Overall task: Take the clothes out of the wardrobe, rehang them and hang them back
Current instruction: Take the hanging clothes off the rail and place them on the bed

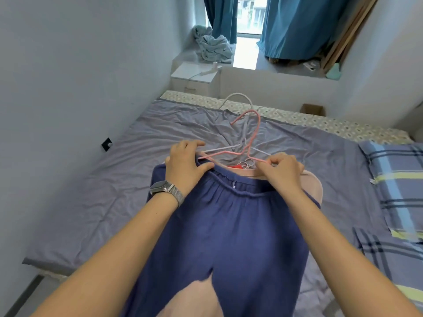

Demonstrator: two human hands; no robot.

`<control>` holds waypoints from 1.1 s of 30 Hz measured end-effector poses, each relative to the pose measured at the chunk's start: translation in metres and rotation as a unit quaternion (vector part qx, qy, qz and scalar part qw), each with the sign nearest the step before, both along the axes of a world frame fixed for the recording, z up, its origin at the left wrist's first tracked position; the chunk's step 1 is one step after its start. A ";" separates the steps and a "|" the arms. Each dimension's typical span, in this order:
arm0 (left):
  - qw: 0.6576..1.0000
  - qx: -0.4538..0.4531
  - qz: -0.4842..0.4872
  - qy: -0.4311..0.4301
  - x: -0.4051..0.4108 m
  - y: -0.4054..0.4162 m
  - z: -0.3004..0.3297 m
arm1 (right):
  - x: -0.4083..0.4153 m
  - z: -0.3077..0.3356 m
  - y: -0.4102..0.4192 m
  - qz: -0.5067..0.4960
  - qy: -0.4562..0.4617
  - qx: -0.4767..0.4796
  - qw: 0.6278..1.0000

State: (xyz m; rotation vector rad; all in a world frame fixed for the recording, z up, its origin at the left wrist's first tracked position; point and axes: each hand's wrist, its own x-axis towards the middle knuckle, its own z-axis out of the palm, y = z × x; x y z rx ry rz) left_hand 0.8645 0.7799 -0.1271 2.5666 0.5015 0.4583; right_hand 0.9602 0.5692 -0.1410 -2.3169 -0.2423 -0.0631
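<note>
Dark blue trousers (pixel 229 225) lie flat on the bed, on top of a pale pink garment (pixel 313 181) that shows at the right side and between the legs. A pink wire hanger (pixel 251 136) sits at the waistband, its hook pointing away from me. A white hanger (pixel 238 97) lies just beyond it, partly under it. My left hand (pixel 185 163), with a watch on its wrist, grips the waistband's left end over the pink hanger's arm. My right hand (pixel 281 170) pinches the pink hanger's right arm at the waistband.
The bed (pixel 91 202) carries a grey-lilac sheet; a plaid pillow and quilt (pixel 396 179) lie at the right. A white bedside cabinet (pixel 194 78), a windowsill with bundled cloth (pixel 212 46) and blue curtains (pixel 295 26) are beyond. A wall runs along the left.
</note>
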 end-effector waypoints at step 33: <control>0.909 -0.119 0.224 0.329 -0.220 0.089 -0.158 | -0.098 -0.197 0.195 0.527 0.131 -0.271 0.795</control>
